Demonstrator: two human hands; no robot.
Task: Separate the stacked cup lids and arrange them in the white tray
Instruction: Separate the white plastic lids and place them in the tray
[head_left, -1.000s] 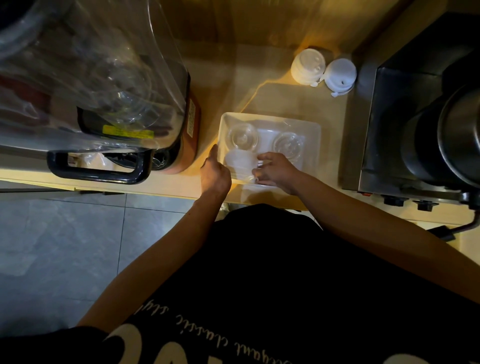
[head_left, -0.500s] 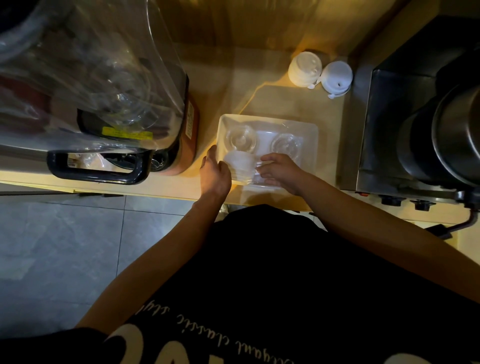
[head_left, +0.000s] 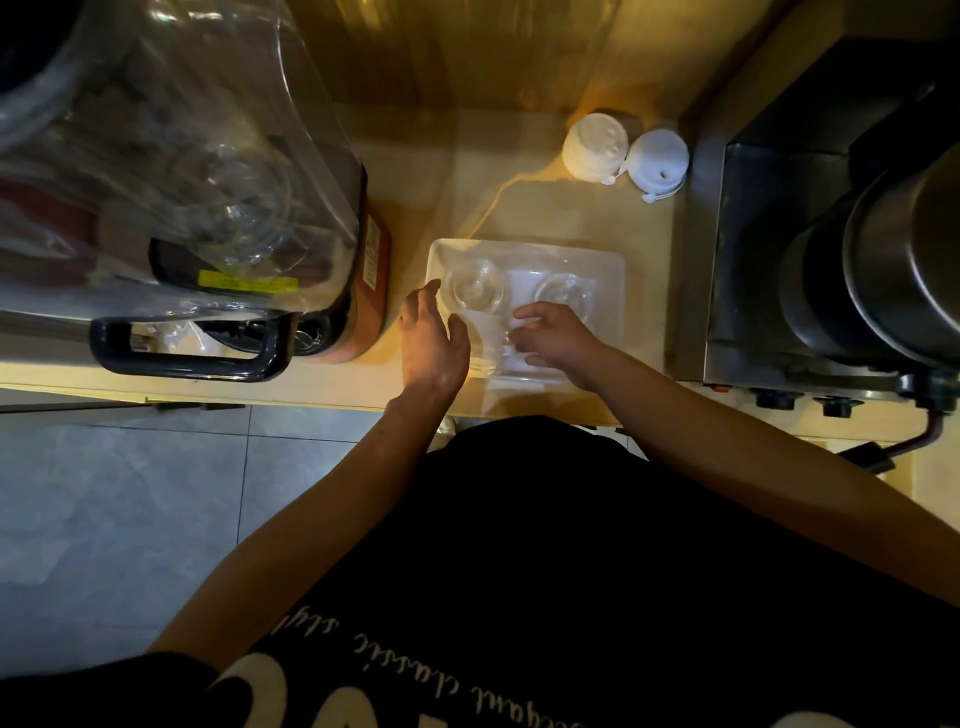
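- The white tray (head_left: 608, 270) sits on the bench (head_left: 519, 208), and I place everything else by it.
- A stack of clear cup lids (head_left: 485, 345) stands at the tray's near-left corner, directly between my two hands.
- My left hand (head_left: 431, 338) is at the tray's left edge, fingers loosely spread, thumb close against the stack; I cannot tell whether it grips.
- My right hand (head_left: 556, 340) reaches in over the tray's near edge, fingertips at the stack's right side; whether they pinch a lid I cannot tell.
- One clear lid (head_left: 475, 288) lies in the tray's far-left part, just beyond the stack.
- Another clear lid (head_left: 563, 293) lies in the tray's far-right part, just beyond my right hand.
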